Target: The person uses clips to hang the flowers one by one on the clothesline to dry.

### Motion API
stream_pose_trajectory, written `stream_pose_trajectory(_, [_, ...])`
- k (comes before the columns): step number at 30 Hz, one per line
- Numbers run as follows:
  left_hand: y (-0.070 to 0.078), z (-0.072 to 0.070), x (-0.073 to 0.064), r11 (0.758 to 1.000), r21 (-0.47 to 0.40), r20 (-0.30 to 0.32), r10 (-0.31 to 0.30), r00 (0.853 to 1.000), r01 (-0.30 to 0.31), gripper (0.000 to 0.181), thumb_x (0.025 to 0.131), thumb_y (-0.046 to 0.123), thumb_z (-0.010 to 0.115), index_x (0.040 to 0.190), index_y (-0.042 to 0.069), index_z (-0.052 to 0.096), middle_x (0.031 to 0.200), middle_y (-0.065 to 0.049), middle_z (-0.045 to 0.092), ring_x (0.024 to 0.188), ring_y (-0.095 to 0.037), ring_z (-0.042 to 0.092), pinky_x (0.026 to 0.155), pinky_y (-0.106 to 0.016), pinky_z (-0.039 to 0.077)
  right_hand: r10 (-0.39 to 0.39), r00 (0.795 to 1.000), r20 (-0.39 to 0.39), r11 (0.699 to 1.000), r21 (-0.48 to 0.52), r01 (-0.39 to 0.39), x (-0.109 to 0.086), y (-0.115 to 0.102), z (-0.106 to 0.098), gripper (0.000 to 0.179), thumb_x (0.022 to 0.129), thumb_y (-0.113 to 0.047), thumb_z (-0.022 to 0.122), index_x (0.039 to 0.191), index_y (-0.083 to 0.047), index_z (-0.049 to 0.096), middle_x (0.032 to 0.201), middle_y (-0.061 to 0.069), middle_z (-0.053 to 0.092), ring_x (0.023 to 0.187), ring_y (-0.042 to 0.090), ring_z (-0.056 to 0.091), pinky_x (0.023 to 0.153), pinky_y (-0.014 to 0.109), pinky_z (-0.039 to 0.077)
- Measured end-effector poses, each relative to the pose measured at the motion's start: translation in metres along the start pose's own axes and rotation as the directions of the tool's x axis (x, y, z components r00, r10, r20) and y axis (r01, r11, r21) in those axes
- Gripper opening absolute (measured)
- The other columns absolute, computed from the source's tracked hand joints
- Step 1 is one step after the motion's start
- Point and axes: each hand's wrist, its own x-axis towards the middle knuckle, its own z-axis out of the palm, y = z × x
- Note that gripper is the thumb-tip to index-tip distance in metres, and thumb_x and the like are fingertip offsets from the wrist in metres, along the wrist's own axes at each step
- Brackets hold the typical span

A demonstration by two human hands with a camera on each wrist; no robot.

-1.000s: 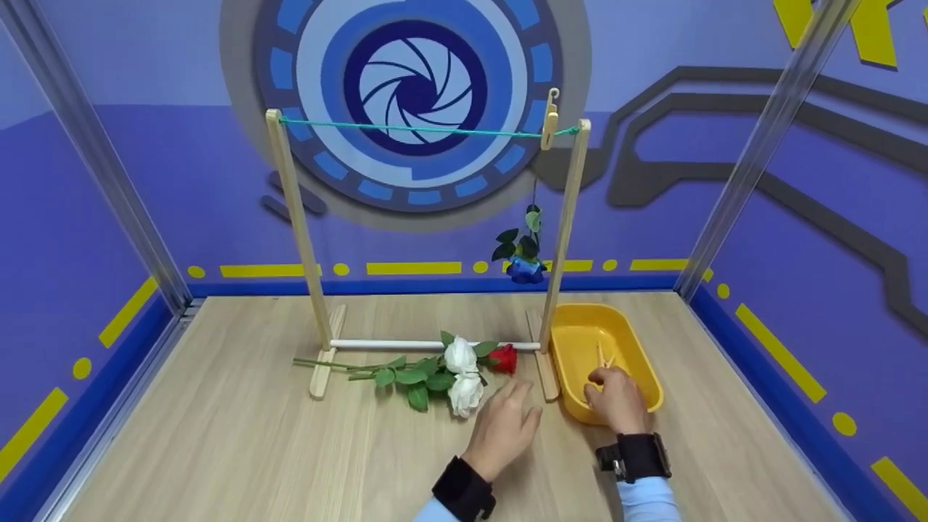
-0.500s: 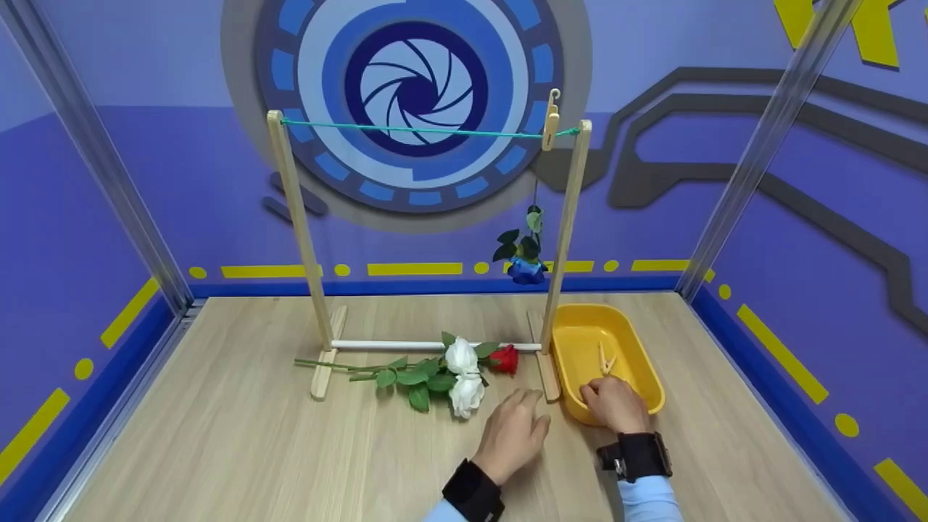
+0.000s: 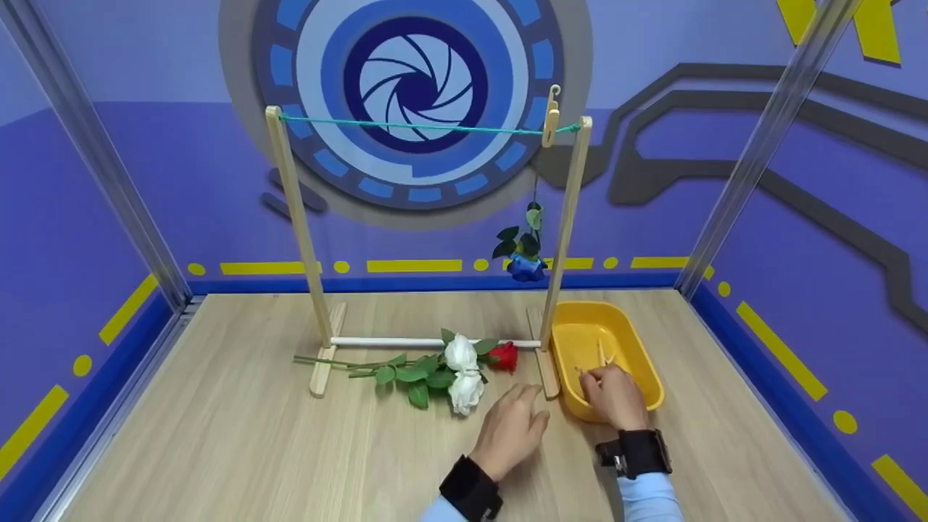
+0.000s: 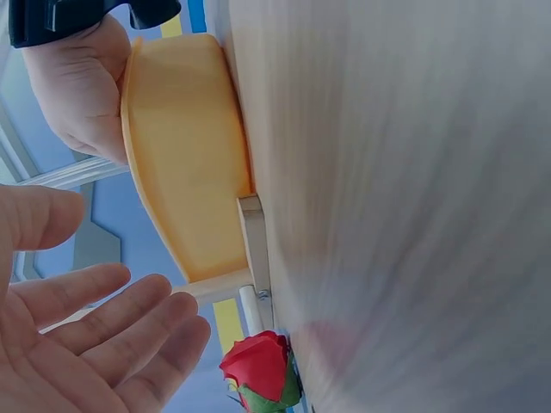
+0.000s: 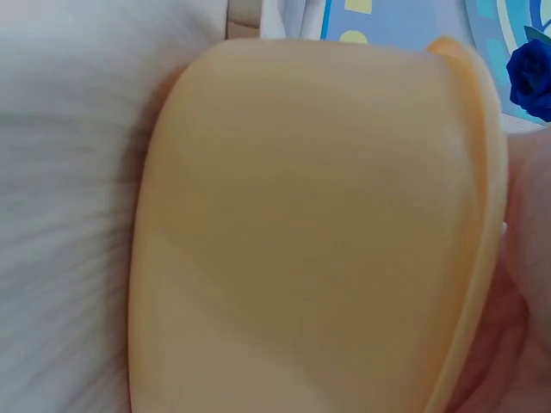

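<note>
The right hand [image 3: 616,395] reaches over the tray's [image 3: 578,337] near edge, fingers curled, grasp not discernible; the left hand [image 3: 507,431] is empty, fingers extended. A clip [image 3: 601,354] lies between the side edges; a square pinch should suit.

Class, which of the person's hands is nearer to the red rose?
Left. The left hand is on the near side of the red rose, not touching it; the right hand is farther away, in the yellow tray.
</note>
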Motion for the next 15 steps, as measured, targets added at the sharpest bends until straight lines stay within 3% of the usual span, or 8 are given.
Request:
stream_pose_trajectory(4, [0.001, -0.005, 0.002, 1.0, -0.005, -0.009, 0.007, 1.0, -0.007, 0.037, 0.097, 0.015, 0.069, 0.13, -0.001, 0.066, 0.127, -0.014, 0.069, 0.119, -0.032, 0.066, 0.1, -0.042, 0.054, -0.084, 0.989, -0.12, 0.994, 0.052, 0.091, 0.001, -0.003, 0.001, 0.016, 0.099, -0.011, 0.068, 0.096, 0.002, 0.078, 0.091, 0.013, 0.067, 0.082, 0.029, 0.066, 0.074, 0.045, 0.056])
stream_pose_trajectory(6, [0.002, -0.009, 0.002, 1.0, -0.015, -0.018, 0.011, 1.0, -0.011, 0.037, 0.097, 0.015, 0.068, 0.131, -0.001, 0.066, 0.129, -0.016, 0.068, 0.122, -0.033, 0.065, 0.102, -0.044, 0.053, -0.108, 0.98, -0.17, 0.988, 0.087, 0.125, 0.001, -0.007, 0.0, 0.019, 0.098, -0.009, 0.07, 0.109, 0.005, 0.077, 0.101, 0.018, 0.069, 0.089, 0.033, 0.07, 0.08, 0.05, 0.059])
stream_pose_trajectory(8, [0.002, -0.014, 0.003, 1.0, -0.027, -0.027, 0.009, 1.0, -0.01, 0.038, 0.097, 0.014, 0.068, 0.132, -0.001, 0.065, 0.131, -0.017, 0.067, 0.122, -0.033, 0.065, 0.103, -0.044, 0.053, -0.121, 0.972, -0.202, 0.979, 0.137, 0.15, 0.001, -0.011, -0.001, 0.021, 0.097, -0.008, 0.071, 0.112, 0.006, 0.076, 0.104, 0.019, 0.069, 0.091, 0.034, 0.072, 0.08, 0.05, 0.06])
stream_pose_trajectory(10, [0.003, -0.02, 0.003, 0.999, -0.038, -0.04, 0.01, 0.999, -0.011, 0.039, 0.097, 0.013, 0.068, 0.133, -0.001, 0.065, 0.132, -0.017, 0.067, 0.121, -0.032, 0.065, 0.102, -0.043, 0.053, -0.14, 0.963, -0.23, 0.966, 0.181, 0.183, 0.0, -0.017, -0.003, 0.02, 0.096, -0.007, 0.072, 0.112, 0.005, 0.076, 0.104, 0.017, 0.069, 0.091, 0.033, 0.073, 0.079, 0.045, 0.062])
stream_pose_trajectory(15, [0.005, -0.037, 0.001, 0.997, -0.076, -0.064, 0.012, 0.998, -0.017, 0.04, 0.097, 0.013, 0.068, 0.135, -0.001, 0.064, 0.131, -0.014, 0.067, 0.122, -0.03, 0.065, 0.102, -0.043, 0.053, -0.176, 0.947, -0.267, 0.92, 0.298, 0.255, -0.003, -0.033, -0.009, 0.019, 0.093, -0.004, 0.075, 0.112, 0.0, 0.077, 0.104, 0.012, 0.071, 0.091, 0.029, 0.074, 0.078, 0.019, 0.058])
